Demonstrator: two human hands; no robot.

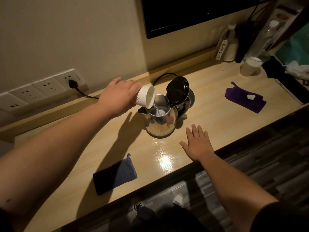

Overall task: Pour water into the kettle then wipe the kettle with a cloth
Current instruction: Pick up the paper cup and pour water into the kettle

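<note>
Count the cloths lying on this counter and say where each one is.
2. A dark blue cloth lies near the counter's front edge, below the left arm; a purple cloth lies right of the kettle. Clutter at the far right may hide more.

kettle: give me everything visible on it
The shiny steel electric kettle stands upright on the light wooden counter, spout toward the left. Its black hinged lid is flipped open and stands up at the back, above the black handle. The polished body mirrors its surroundings. A thin stream of water falls into the open mouth from the tilted white paper cup held by the left hand. Neither hand touches the kettle.
</note>
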